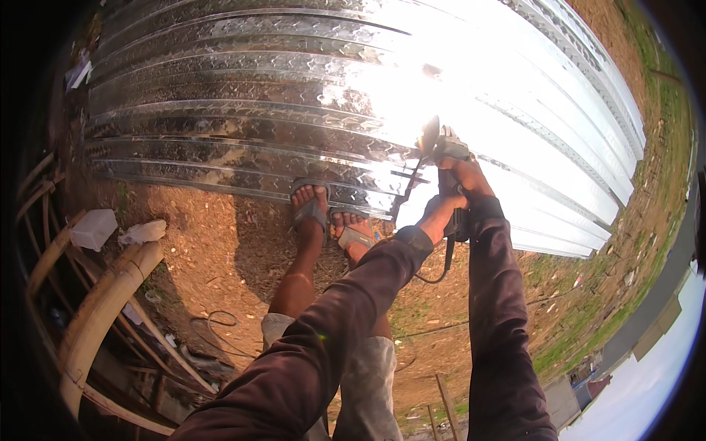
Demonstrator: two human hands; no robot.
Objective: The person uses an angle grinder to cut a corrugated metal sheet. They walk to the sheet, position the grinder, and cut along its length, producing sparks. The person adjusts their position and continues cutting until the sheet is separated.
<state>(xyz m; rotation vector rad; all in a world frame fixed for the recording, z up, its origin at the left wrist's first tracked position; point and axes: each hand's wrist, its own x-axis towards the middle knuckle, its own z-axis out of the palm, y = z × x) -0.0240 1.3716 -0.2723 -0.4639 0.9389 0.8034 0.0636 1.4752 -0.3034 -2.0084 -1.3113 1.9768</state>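
Note:
Both my hands are closed on an angle grinder (450, 147) above a large ribbed metal sheet (220, 110). My left hand (440, 213) wraps round the rear of its body, where a black cable (447, 261) hangs down. Further forward, my right hand (471, 176) grips it close to the head. The disc (429, 137) stands on edge at the left of the grinder, with an orange glow beside it. A dark line runs across the sheet's ribs from below the disc to the near edge. Glare hides whether the disc touches the metal.
My sandalled feet (309, 202) are at the sheet's near edge, one partly on it. Thick bamboo poles (110, 309) stand at the left, with a white plastic container (93, 229) on them. A loose cable (213, 323) lies on the brown ground. Grass (573, 331) is at the right.

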